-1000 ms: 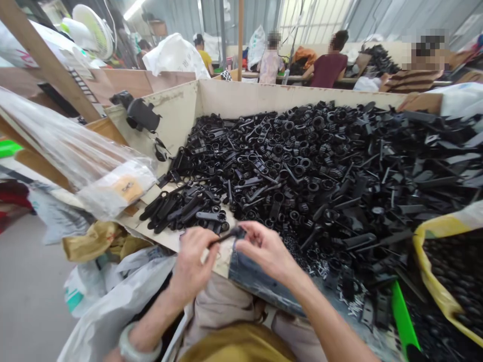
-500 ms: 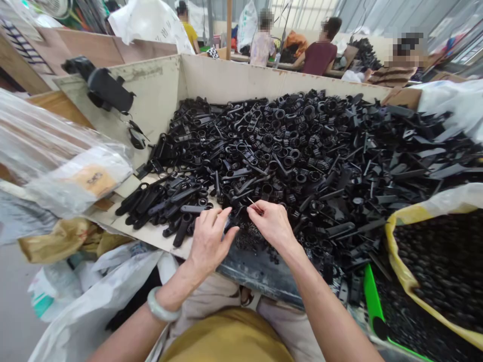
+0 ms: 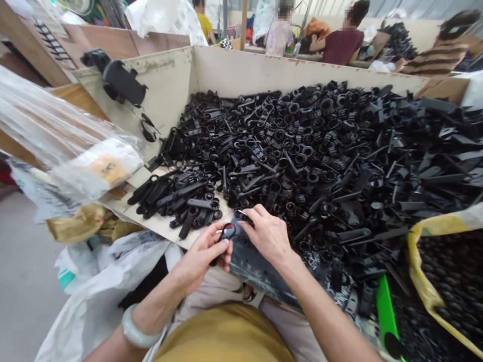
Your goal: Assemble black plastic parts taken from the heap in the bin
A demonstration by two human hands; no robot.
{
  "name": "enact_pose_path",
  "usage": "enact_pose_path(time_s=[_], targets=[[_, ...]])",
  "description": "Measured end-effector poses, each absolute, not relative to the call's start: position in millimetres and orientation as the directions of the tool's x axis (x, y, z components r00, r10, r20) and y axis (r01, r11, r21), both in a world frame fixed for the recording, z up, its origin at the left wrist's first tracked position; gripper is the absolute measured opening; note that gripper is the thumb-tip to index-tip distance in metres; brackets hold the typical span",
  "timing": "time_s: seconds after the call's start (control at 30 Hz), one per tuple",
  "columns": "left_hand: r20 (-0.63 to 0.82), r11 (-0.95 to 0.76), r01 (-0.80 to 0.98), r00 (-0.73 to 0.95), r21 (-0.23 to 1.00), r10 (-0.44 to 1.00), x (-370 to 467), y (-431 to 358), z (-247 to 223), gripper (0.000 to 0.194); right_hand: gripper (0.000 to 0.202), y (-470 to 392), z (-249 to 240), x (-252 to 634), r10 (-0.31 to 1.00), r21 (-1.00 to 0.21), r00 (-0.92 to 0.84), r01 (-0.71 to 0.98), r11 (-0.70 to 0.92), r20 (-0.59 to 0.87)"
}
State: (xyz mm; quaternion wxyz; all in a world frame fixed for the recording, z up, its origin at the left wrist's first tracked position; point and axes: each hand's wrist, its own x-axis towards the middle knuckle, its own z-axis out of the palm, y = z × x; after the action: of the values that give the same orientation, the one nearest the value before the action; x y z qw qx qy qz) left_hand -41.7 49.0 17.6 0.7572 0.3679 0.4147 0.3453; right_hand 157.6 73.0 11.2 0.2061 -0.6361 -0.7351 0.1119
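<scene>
My left hand (image 3: pixel 207 251), wearing a pale bangle (image 3: pixel 140 327) at the wrist, is closed around a black plastic part with a ring at one end (image 3: pixel 228 232). The ring points up past the thumb, and the rest is partly hidden by the fingers. Just to the right, my right hand (image 3: pixel 267 236) pinches something thin and pale (image 3: pixel 241 213), too small to name. Its fingertips are close to the ring but apart from it. Beyond both hands lies a large heap of similar black plastic parts (image 3: pixel 264 151). Several handle-like pieces (image 3: pixel 181 196) lie to the left.
A pale wooden bin wall (image 3: pixel 302 73) encloses the heap at the back. Small shiny bits (image 3: pixel 312 260) lie by my right forearm. At right stand a green-edged container (image 3: pixel 385 306) and a yellow-rimmed sack (image 3: pixel 415 256) of small dark pieces. Other people sit beyond the bin.
My left hand has turned palm up and now holds the ringed black part near me. My right hand has moved slightly down, still pinching. The whole view has shifted.
</scene>
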Motion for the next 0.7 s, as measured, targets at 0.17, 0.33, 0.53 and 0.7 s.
enact_pose_path(time_s=[0.17,0.33,0.53,0.7], targets=[[-0.359,0.475,-0.261,0.389,0.841,0.849,-38.4,46.0,16.0,0.043,0.011,77.2,4.2,144.5,0.977,-0.334,-0.111,0.927,0.168,0.183],[-0.435,0.624,-0.33,0.492,0.709,0.754,-37.6,42.8,16.9,0.043,0.026,53.1,4.2,169.6,0.958,-0.641,0.042,0.752,0.157,0.284],[-0.443,0.724,-0.364,0.604,0.586,0.662,-13.1,29.6,15.3,0.034,0.017,-1.6,17.4,179.5,0.96,-0.865,0.141,0.478,0.149,0.244],[-0.448,0.653,-0.184,0.59,0.735,0.672,4.4,15.5,10.6,0.044,0.02,-22.7,19.9,176.9,0.891,-0.683,-0.004,0.641,0.351,0.454]])
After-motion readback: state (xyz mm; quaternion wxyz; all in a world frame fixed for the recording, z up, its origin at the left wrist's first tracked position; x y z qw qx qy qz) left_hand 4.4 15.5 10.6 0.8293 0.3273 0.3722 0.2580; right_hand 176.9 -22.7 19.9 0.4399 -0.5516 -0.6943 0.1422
